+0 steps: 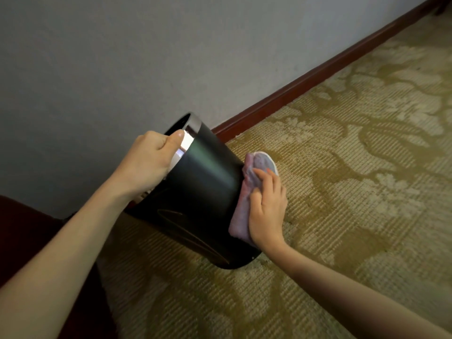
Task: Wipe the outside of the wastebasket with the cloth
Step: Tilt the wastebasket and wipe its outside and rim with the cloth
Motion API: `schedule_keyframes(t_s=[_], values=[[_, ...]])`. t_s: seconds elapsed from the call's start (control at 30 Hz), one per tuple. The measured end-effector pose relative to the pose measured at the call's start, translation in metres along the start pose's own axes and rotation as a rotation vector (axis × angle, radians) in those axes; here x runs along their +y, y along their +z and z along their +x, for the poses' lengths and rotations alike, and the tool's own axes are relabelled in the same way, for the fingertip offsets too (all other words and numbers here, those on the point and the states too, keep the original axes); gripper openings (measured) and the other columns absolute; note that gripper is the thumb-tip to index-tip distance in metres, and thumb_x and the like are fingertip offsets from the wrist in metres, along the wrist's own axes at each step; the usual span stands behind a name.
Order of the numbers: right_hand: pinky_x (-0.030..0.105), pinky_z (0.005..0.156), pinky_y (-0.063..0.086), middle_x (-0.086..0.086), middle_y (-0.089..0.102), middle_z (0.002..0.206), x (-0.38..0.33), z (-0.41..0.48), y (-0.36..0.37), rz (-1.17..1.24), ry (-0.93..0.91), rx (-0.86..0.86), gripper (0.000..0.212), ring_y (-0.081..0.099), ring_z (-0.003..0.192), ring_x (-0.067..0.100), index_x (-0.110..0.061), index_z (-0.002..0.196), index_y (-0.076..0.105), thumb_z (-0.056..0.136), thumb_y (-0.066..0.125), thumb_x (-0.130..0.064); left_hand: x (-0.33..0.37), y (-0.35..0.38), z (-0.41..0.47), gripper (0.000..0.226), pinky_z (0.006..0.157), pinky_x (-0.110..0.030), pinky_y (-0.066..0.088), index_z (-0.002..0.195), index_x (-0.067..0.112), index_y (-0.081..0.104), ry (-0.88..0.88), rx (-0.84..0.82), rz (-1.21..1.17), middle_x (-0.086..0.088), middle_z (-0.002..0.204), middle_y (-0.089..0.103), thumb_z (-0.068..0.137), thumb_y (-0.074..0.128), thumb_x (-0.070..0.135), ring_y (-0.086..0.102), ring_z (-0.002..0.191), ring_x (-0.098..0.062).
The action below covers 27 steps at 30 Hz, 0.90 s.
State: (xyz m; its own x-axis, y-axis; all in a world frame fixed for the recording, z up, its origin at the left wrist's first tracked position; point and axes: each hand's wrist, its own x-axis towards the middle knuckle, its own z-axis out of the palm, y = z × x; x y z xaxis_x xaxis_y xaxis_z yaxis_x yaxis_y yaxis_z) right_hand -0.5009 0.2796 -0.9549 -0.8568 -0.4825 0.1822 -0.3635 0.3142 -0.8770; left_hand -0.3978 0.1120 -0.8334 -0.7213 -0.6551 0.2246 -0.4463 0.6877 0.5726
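Note:
A black round wastebasket with a shiny metal rim is tilted, its mouth turned up and left toward the wall and its base down at the lower right, near the carpet. My left hand grips the rim, thumb on the metal band. My right hand presses a folded pink-and-grey cloth flat against the right side of the wastebasket's outer wall. The inside of the wastebasket is mostly hidden.
A patterned olive and beige carpet covers the floor. A grey wall with a dark red-brown baseboard runs diagonally behind. Dark red upholstery sits at the lower left beneath my left arm.

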Motion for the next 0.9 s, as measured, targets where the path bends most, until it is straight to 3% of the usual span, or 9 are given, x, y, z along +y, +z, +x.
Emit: schedule_keyframes(t_s=[0.07, 0.13, 0.2, 0.4, 0.5, 0.57, 0.63, 0.73, 0.9], values=[[0.055, 0.101, 0.033, 0.014, 0.050, 0.132, 0.008, -0.015, 0.000, -0.071, -0.058, 0.014, 0.052, 0.044, 0.120, 0.035, -0.010, 0.124, 0.054, 0.082, 0.031, -0.029, 0.001, 0.001, 0.004, 0.061, 0.036, -0.026, 0.023, 0.055, 0.000, 0.035, -0.021, -0.012, -0.005, -0.001, 0.041, 0.035, 0.099, 0.039, 0.043, 0.026, 0.027, -0.006], [0.057, 0.101, 0.033, 0.016, 0.049, 0.133, 0.015, -0.030, 0.003, -0.132, -0.107, 0.027, 0.047, 0.042, 0.121, 0.036, -0.012, 0.125, 0.052, 0.083, 0.036, -0.025, 0.002, 0.001, 0.007, 0.057, 0.033, -0.025, 0.023, 0.055, 0.006, 0.037, -0.033, -0.012, -0.001, -0.005, 0.043, 0.036, 0.098, 0.039, 0.043, 0.026, 0.025, -0.005], [0.057, 0.103, 0.032, 0.014, 0.048, 0.134, 0.019, -0.034, 0.004, -0.124, -0.105, 0.033, 0.045, 0.040, 0.123, 0.034, -0.015, 0.125, 0.050, 0.084, 0.037, -0.025, 0.003, 0.001, 0.009, 0.055, 0.031, -0.020, 0.024, 0.053, 0.011, 0.035, -0.019, -0.006, 0.001, 0.007, 0.035, 0.034, 0.099, 0.040, 0.041, 0.028, 0.025, -0.005], [0.043, 0.100, 0.029, 0.008, 0.049, 0.134, 0.023, -0.004, -0.007, 0.003, -0.023, -0.030, 0.054, 0.041, 0.120, 0.027, -0.015, 0.122, 0.055, 0.077, 0.032, -0.034, 0.005, 0.004, 0.005, 0.055, 0.037, -0.016, 0.024, 0.049, 0.018, 0.025, 0.045, 0.045, 0.009, 0.008, 0.032, 0.032, 0.100, 0.042, 0.029, 0.033, 0.034, -0.004], [0.044, 0.095, 0.034, 0.005, 0.055, 0.121, 0.029, 0.012, -0.011, 0.040, 0.012, -0.044, 0.038, 0.046, 0.111, 0.027, -0.017, 0.112, 0.059, 0.079, 0.042, -0.026, 0.000, 0.002, -0.003, 0.058, 0.036, -0.013, 0.024, 0.046, 0.024, 0.024, 0.057, 0.033, -0.029, 0.013, 0.031, 0.036, 0.101, 0.042, 0.028, 0.034, 0.032, -0.001], [0.048, 0.095, 0.038, 0.005, 0.059, 0.113, 0.036, 0.024, -0.013, 0.061, 0.049, -0.041, 0.025, 0.050, 0.107, 0.030, -0.015, 0.105, 0.063, 0.082, 0.054, -0.015, 0.000, 0.001, -0.009, 0.064, 0.036, -0.009, 0.026, 0.038, 0.025, 0.033, 0.076, 0.004, -0.070, 0.016, 0.031, 0.039, 0.101, 0.041, 0.028, 0.038, 0.032, 0.002], [0.043, 0.095, 0.039, 0.009, 0.061, 0.109, 0.045, 0.037, -0.017, 0.056, 0.086, -0.056, 0.022, 0.054, 0.105, 0.030, -0.012, 0.102, 0.065, 0.082, 0.058, -0.006, 0.004, 0.001, -0.013, 0.062, 0.038, -0.008, 0.029, 0.040, 0.031, 0.046, 0.083, -0.032, -0.088, 0.018, 0.034, 0.044, 0.102, 0.040, 0.030, 0.043, 0.035, 0.003], [0.028, 0.089, 0.037, 0.011, 0.064, 0.109, 0.060, 0.051, -0.024, 0.004, 0.135, -0.100, 0.021, 0.057, 0.104, 0.026, -0.010, 0.099, 0.066, 0.082, 0.058, -0.003, 0.015, 0.010, -0.012, 0.056, 0.043, -0.017, 0.034, 0.048, 0.017, 0.051, 0.072, -0.022, -0.053, 0.006, 0.039, 0.051, 0.100, 0.041, 0.035, 0.050, 0.041, -0.003], [0.036, 0.091, 0.046, 0.009, 0.069, 0.105, 0.087, 0.053, -0.040, 0.036, 0.374, -0.022, 0.020, 0.061, 0.103, 0.027, -0.018, 0.093, 0.069, 0.085, 0.053, -0.010, 0.047, 0.034, -0.014, 0.058, 0.043, -0.018, 0.029, 0.046, 0.012, 0.040, 0.096, -0.060, -0.051, 0.003, 0.043, 0.044, 0.099, 0.040, 0.037, 0.046, 0.041, -0.004]])
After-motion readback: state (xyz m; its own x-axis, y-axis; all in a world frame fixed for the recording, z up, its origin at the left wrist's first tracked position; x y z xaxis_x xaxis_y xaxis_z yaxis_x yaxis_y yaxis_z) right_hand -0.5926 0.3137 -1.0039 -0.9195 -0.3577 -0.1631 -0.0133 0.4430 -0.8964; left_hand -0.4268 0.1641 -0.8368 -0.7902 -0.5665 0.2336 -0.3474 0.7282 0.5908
